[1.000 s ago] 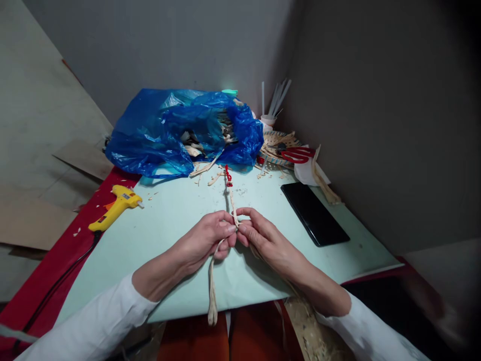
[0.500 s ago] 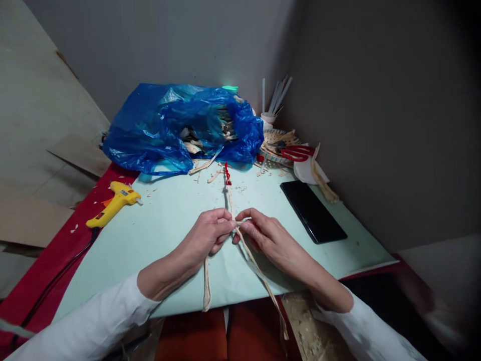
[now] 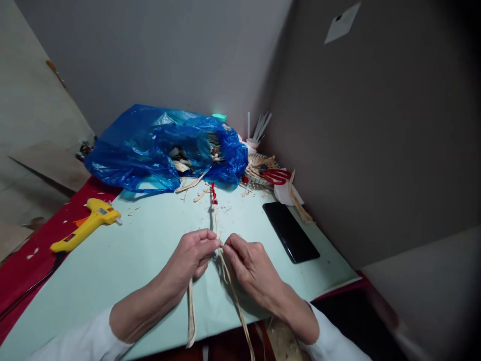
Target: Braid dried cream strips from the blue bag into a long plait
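Observation:
My left hand [image 3: 192, 256] and my right hand [image 3: 248, 264] meet at the middle of the pale green sheet [image 3: 131, 250], fingers pinched on thin tan straw strips [image 3: 220, 235]. The plaited part runs away from my hands to a small red tie [image 3: 214, 193]. Two loose strip ends [image 3: 191, 316] hang down over the near table edge, one under each hand.
A blue plastic bag [image 3: 158, 145] of scraps lies at the back. A yellow glue gun [image 3: 84, 229] rests on the left, its cord trailing over red cloth. A black phone [image 3: 290, 231] lies right, with red scissors [image 3: 276, 175] on a woven basket behind. Walls close in behind and right.
The view has tilted up and shifted, so everything sits lower and further left. My hands stayed together on the strips; the right-hand strand, pulled out half a second ago, now hangs closer in.

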A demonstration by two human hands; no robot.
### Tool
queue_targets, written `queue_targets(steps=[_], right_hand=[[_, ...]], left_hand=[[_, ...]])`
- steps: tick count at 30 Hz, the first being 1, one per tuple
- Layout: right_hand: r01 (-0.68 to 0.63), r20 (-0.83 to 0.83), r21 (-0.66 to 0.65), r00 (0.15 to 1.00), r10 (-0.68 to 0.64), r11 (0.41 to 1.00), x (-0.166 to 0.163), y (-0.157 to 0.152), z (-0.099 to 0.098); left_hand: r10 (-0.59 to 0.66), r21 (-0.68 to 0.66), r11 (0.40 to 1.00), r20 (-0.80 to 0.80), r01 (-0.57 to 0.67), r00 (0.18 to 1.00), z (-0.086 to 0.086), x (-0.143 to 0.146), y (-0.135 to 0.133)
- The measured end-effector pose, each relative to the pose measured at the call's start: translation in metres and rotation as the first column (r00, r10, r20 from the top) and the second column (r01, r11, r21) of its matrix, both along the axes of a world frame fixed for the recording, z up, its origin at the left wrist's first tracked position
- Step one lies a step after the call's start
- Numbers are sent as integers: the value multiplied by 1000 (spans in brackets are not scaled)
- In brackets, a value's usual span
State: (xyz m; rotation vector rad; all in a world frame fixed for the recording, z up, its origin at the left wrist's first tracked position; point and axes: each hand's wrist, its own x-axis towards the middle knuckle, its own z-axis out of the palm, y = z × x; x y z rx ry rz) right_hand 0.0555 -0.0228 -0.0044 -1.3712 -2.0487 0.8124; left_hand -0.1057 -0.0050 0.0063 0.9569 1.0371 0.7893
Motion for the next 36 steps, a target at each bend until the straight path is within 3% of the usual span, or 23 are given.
queue_targets(steps=[7,10,11,13,14,18,23,27,29,30,31,33,36], right_hand=[[0,85,28,996,-3,1000,24,2,21],[106,180,143,975,-131,984,56,27,40],[180,277,204,932,-233,962,69,40,46],[307,559,302,710,-428,903,94,67,53],[339,604,306,654,-457,890,105,80,54],[400,680,292,552,-482,869,129,114,44],[432,681,317,515,-520,844,128,118,40],[432,605,369,561,-565,823,126,103,62],[392,469,320,726,-504,862,117,89,74],[354,287,231,865,-411,906,110,81,77],[297,66,113,950,-305,948,101,73,79],[99,-279,-108,952,-126,989,79,57,75],[-120,-480,-269,877,-25,956,45,40,57]], left_hand=[[5,17,1000,7,-6,1000,0,2,1],[16,16,1000,4,-16,1000,2,2,1],[15,14,1000,11,-15,1000,3,1,1],[7,13,1000,30,-7,1000,2,1,1],[0,13,1000,40,-1,999,2,1,2],[-14,15,1000,51,13,999,-1,0,3],[-27,1,1000,63,27,998,-3,-1,4],[-15,3,1000,63,15,998,-4,0,5],[9,20,1000,49,-10,999,-3,1,4],[22,30,999,40,-23,999,-2,1,4],[35,39,999,34,-37,999,-1,1,3],[59,47,997,39,-61,998,1,2,2],[63,56,996,79,-67,995,2,1,0]])
